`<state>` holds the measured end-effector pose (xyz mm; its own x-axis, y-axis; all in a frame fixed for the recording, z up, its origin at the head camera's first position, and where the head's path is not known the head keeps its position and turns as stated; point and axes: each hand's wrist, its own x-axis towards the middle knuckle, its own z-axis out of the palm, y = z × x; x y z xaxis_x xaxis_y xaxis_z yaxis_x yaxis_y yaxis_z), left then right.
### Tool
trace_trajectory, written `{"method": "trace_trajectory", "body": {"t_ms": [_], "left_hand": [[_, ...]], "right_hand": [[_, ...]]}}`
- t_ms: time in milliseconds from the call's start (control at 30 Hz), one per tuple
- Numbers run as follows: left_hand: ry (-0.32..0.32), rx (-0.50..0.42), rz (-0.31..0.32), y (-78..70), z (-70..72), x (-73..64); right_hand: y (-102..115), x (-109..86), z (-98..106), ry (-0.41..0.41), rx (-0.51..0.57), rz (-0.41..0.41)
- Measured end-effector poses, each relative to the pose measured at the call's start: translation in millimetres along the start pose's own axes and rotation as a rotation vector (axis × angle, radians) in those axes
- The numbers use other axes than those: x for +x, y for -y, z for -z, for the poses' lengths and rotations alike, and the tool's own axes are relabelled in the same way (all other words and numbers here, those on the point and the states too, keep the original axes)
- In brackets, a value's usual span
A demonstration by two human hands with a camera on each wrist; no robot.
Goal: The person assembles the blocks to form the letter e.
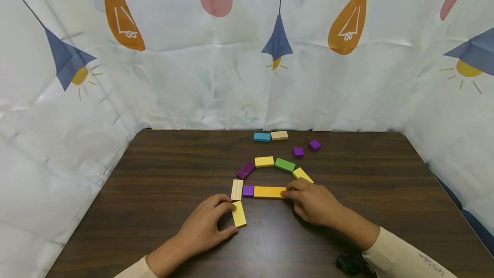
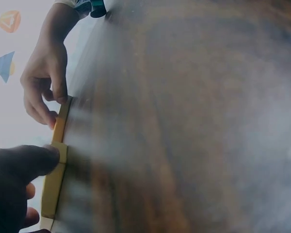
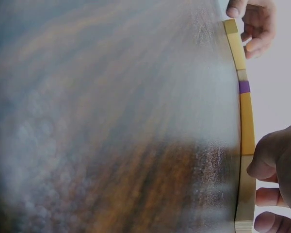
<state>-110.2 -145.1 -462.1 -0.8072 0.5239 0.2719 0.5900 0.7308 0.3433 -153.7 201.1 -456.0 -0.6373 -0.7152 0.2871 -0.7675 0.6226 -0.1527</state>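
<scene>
My left hand (image 1: 206, 222) holds a light yellow block (image 1: 239, 214), with a finger at its far end and the thumb at its near end. This block lies at an angle below a pale wooden block (image 1: 237, 189). A small purple block (image 1: 248, 191) and a long golden-yellow block (image 1: 268, 192) run rightward from the pale one. My right hand (image 1: 316, 203) has its index finger at the golden block's right end. In the right wrist view, its thumb and fingers grip a tan wooden block (image 3: 247, 194) butted against the golden block (image 3: 247, 121); the hand hides it in the head view.
An arch of a dark purple block (image 1: 245, 170), a yellow block (image 1: 264, 161), a green block (image 1: 284, 165) and another yellow block (image 1: 302, 175) curves behind. Farther back lie a blue block (image 1: 262, 137), a beige block (image 1: 279, 135) and purple pieces (image 1: 298, 152). A printed curtain (image 1: 200, 85) hangs behind the table.
</scene>
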Motion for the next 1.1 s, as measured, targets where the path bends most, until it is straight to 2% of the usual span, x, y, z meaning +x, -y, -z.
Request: {"method": "trace_trajectory", "body": {"t_ms": [100,200,300,433,633,833,1100], "left_hand": [[-0.016,0.004,-0.025,0.2,3.4,3.3],[-0.038,0.029,-0.097,0.8,8.5,11.3],[-0.030,0.050,-0.174,-0.3,13.5,22.6],[0.035,0.071,-0.257,-4.4,16.6,40.7],[0.144,0.115,-0.350,-10.5,12.0,69.4],[0.195,0.145,-0.400,-13.9,2.7,90.4],[0.222,0.203,-0.391,-12.7,-8.3,97.6]], "right_hand": [[-0.5,0.1,-0.1,0.004,-0.008,-0.005],[-0.6,0.7,1.4,0.012,-0.014,-0.014],[-0.6,1.0,2.6,0.020,-0.018,-0.022],[-0.9,1.3,2.3,0.016,-0.020,-0.015],[-0.4,1.4,1.1,0.023,-0.026,-0.018],[-0.2,1.5,1.8,0.049,-0.028,-0.036],[0.4,1.7,2.4,0.063,-0.030,-0.040]]}}
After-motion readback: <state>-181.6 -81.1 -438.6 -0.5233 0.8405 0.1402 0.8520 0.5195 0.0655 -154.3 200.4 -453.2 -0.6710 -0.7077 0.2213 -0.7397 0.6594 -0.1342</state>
